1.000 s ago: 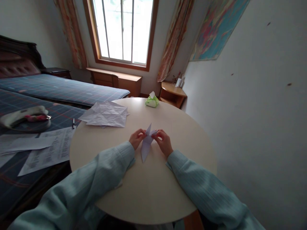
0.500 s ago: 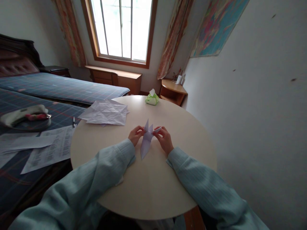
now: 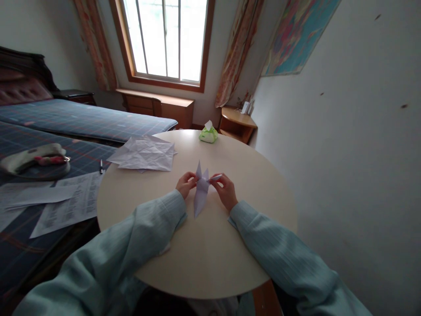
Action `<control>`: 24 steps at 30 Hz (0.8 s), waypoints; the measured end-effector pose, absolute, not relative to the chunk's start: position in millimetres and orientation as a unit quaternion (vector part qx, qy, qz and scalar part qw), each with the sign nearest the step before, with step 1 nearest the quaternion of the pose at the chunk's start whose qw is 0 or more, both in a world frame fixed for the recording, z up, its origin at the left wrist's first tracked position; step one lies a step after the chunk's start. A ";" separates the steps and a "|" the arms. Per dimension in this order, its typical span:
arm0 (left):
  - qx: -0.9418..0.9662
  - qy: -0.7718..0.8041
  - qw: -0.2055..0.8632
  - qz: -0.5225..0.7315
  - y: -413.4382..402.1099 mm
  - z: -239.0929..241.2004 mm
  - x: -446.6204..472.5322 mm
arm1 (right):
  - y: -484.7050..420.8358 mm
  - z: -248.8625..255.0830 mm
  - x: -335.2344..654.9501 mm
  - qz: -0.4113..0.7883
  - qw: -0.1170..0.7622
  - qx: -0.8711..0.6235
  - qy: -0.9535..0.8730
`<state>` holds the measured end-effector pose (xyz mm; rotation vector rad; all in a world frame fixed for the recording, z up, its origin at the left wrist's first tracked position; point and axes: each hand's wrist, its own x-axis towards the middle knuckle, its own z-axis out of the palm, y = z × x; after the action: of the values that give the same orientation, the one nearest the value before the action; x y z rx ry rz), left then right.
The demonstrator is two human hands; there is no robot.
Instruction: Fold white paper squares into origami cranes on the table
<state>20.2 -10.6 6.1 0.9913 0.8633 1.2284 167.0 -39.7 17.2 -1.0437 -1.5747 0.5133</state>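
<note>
A folded piece of pale lilac paper (image 3: 201, 196), an origami shape with several pointed flaps, is between my hands over the round table (image 3: 210, 259). My left hand (image 3: 187, 184) pinches its left side near the upper flaps. On the other side, my right hand (image 3: 224, 189) grips a narrow point that sticks out to the right. One long flap hangs toward me, and two shorter points stand up at the far end. The fingertips partly cover the folds at the centre.
Creased paper sheets (image 3: 144, 153) lie at the table's far left, and a green tissue pack (image 3: 208, 133) stands at the far edge. Left of the table, printed sheets (image 3: 70, 204), a pen (image 3: 101, 166) and a pale pouch (image 3: 34, 159) rest on the bed. A wall runs along the right.
The upper left point of the folded paper has tipped slightly left and spread away from the point beside it. Both hands keep their hold in nearly the same place.
</note>
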 end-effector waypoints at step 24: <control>0.645 0.349 0.482 0.480 -16.2 2.9 19.5 | -42.6 17.2 167.6 0.229 0.510 -0.447 -0.698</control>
<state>19.5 -16.2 2.9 1.5726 0.8511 1.1694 167.6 -42.6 17.2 -1.0773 -1.6819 0.5514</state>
